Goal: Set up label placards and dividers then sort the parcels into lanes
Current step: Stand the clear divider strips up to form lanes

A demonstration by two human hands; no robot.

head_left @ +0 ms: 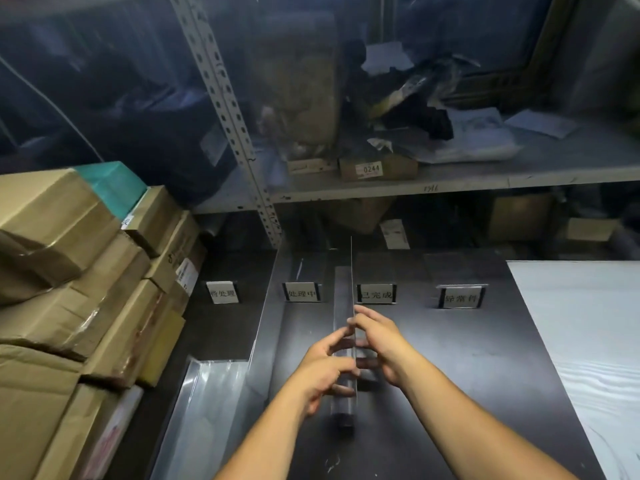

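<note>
Head view: the left hand [325, 370] and right hand [382, 344] hold a clear divider [352, 278] on edge on the dark worktop [485, 375]. Fingers [362, 315] grasp it from both sides, apparently to keep it upright. It stands between the second placard [302, 292] and the third placard [376, 294], probably to wall off a lane. The parcels [69, 271] sit stacked at the left, unsorted.

Four label placards [223, 292] [302, 292] [376, 294] [460, 297]; three clear dividers [352, 271] [266, 306] [211, 389]; two hands [325, 370] [381, 337]; parcels [69, 271] stacked at left, too overlapped to count.
</note>
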